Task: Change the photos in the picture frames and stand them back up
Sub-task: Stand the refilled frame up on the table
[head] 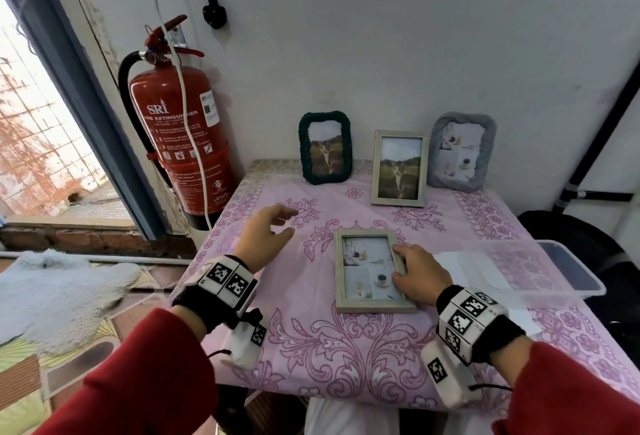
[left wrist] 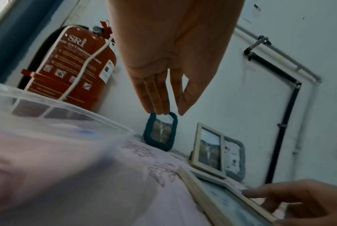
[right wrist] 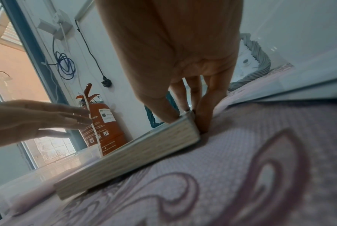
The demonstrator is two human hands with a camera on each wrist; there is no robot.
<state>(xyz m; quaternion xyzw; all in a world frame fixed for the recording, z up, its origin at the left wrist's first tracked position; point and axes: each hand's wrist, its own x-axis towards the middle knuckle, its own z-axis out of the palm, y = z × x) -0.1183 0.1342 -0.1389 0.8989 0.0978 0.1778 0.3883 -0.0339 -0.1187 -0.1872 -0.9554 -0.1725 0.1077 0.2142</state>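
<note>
While the flat frame [head: 374,270] is lying face up on the pink cloth [head: 346,348] near the middle of the table, the right hand [head: 420,273] is gripping its right edge; the thumb is resting on the glass and the fingers [right wrist: 204,116] are curling down over the outer rail to the cloth; in the right wrist view that rail is sitting tilted, slightly raised off the cloth. The left hand [head: 265,235] is hovering above the cloth to the left of the frame, fingers relaxed and spread, grasping nothing.

Three frames are standing upright along the back edge, near the wall: the green frame [head: 325,147] at left and the wood frame [head: 399,168] at centre are each showing a cat photo; the grey frame [head: 460,152] at right is showing a pale four-panel photo, the same kind as in the flat frame; the wood frame and the grey frame are standing just beside each other. Open cloth is lying between the flat frame and the standing row, and between the flat frame and the near edge. A clear tub [head: 540,268] is sitting at the right edge, just beside the right hand.

A red extinguisher [head: 180,143] is hanging on the wall off the left edge; its label is reading "SRI" and "FIRE EXTINGUISHER"; the smaller print is unreadable.
</note>
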